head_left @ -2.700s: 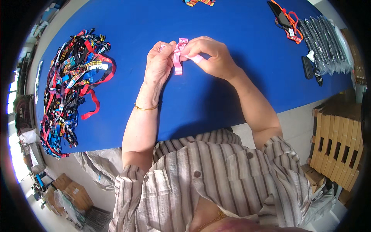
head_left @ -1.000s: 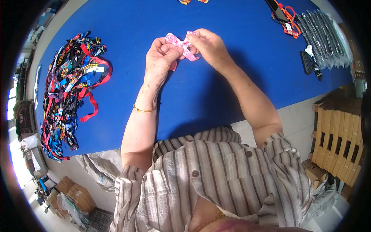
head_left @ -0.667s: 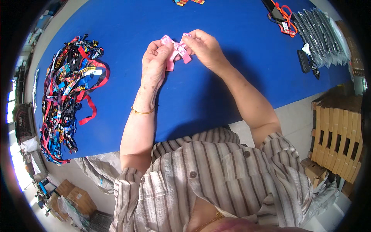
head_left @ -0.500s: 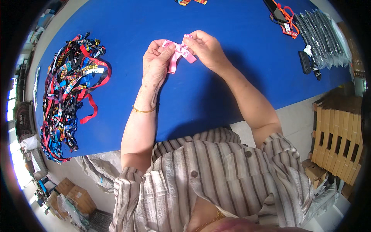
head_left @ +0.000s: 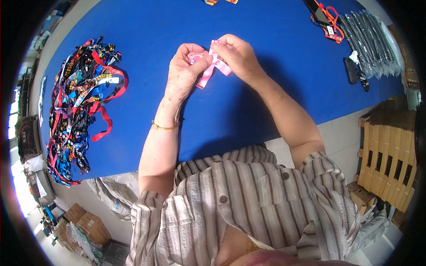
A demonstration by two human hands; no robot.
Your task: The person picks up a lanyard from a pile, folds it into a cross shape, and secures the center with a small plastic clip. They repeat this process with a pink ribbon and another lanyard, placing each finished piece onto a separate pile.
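A pink printed ribbon [head_left: 205,80] is held up above the blue table between my two hands, its folds crossing and two short ends hanging down. My left hand [head_left: 187,67] pinches it from the left, the thumb pressed over the middle of the folds. From the right, my right hand [head_left: 236,54] grips the upper part between thumb and fingers. Parts of the ribbon are hidden behind both thumbs.
On the left of the blue table [head_left: 153,31] lies a big heap of colourful lanyards [head_left: 80,106]. Dark items in clear plastic sleeves [head_left: 370,46], a black phone [head_left: 317,11] and an orange lanyard [head_left: 332,29] lie far right. Cardboard [head_left: 386,159] is stacked beyond the right edge.
My left hand has shifted slightly right, its thumb now nearer my right hand. The ribbon's hanging ends have moved a little right and down. My right hand has hardly moved.
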